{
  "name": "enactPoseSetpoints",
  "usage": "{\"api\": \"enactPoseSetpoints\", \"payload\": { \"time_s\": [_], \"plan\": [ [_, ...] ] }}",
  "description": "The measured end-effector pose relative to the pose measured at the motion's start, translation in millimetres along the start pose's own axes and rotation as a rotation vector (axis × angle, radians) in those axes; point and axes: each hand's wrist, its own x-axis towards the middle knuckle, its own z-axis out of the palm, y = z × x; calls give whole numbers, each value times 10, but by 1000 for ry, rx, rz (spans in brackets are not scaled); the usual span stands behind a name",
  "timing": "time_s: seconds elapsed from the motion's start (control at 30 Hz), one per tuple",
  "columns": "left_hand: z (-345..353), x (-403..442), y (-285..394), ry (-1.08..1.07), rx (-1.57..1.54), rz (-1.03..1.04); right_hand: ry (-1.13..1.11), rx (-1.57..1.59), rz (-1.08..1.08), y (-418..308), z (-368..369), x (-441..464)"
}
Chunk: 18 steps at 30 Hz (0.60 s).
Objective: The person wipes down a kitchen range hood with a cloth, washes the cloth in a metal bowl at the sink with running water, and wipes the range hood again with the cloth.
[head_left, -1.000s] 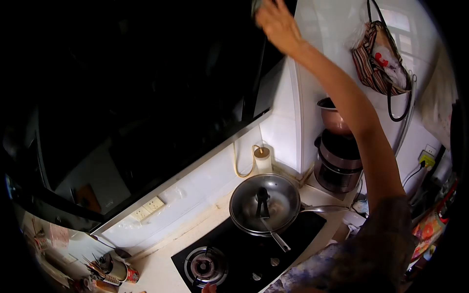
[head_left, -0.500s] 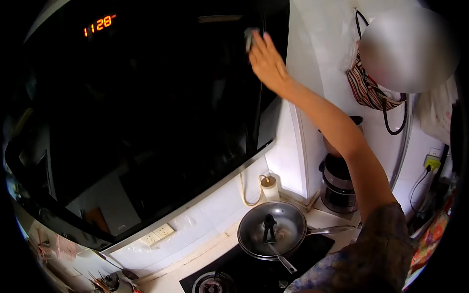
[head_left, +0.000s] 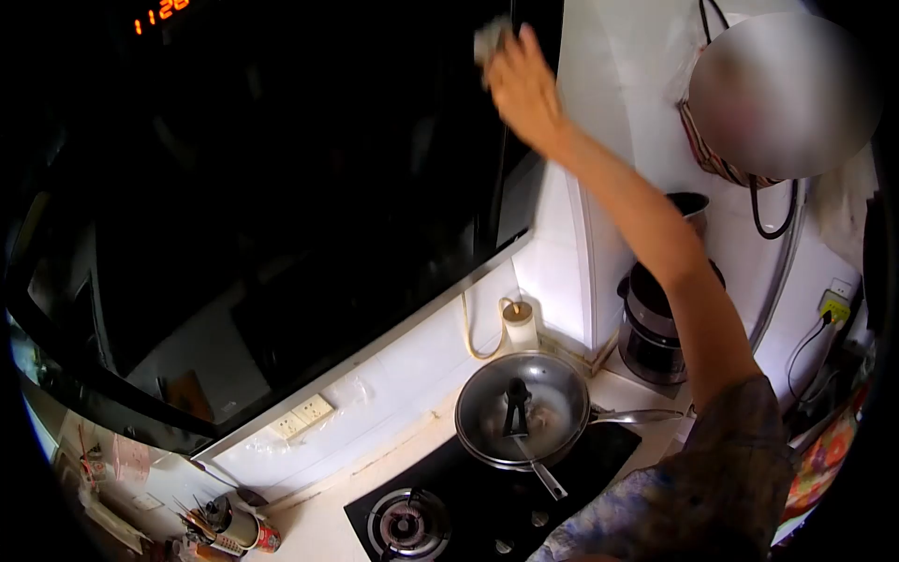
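Observation:
My right hand (head_left: 524, 92) is raised at the right part of a large glossy black panel (head_left: 328, 187), its fingers closed on a greyish cloth (head_left: 489, 42) that lies against the panel's surface. Orange digits glow near the panel's top left. My left hand is out of view. Below the panel, a pan (head_left: 552, 375) sits on the black stovetop (head_left: 468, 506), with a black-and-silver utensil (head_left: 517, 407) resting in it.
A dark cooker (head_left: 653, 347) stands right of the pan, beneath my raised forearm. A striped bag (head_left: 716, 167) hangs on the wall at right, partly blurred. Utensil holders (head_left: 239, 526) stand at lower left. A bare burner (head_left: 405, 526) is left of the pan.
Since half a second ago, my right hand and the cloth appear slightly higher and further right, while the camera view has shifted too. A second ago the hand was at the frame's top edge.

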Motion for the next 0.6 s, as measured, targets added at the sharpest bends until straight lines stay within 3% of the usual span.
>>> {"api": "enactPoseSetpoints", "payload": {
  "time_s": [0.03,0.1,0.17,0.23,0.3,0.33,0.47,0.5,0.57,0.6],
  "plan": [
    [-113,-12,108,-104,72,-74,51,20,52,70,17,113],
    [-63,114,-254,20,1,-105,233,57,3,51,208,66],
    [-40,108,-268,-52,6,-58,-11,157,-25,-269,122,-286],
    [80,53,-82,-41,54,25,48,289,-72,-690,209,-838],
    [92,49,-72,-58,148,69,-85,349,-98,-1046,172,-1296],
    [133,-14,-6,2,95,50,-261,283,-179,-1187,151,-1512],
    [152,-162,137,29,-15,34,-413,450,-408,-1495,197,-2032],
    [111,-235,197,19,-4,7,-421,468,-409,-1475,269,-2067],
    [-26,-230,0,-23,86,-30,-148,501,-425,-1407,341,-1955],
    [-37,-289,65,-26,83,-45,-257,450,-448,-1357,297,-1897]
  ]
}}
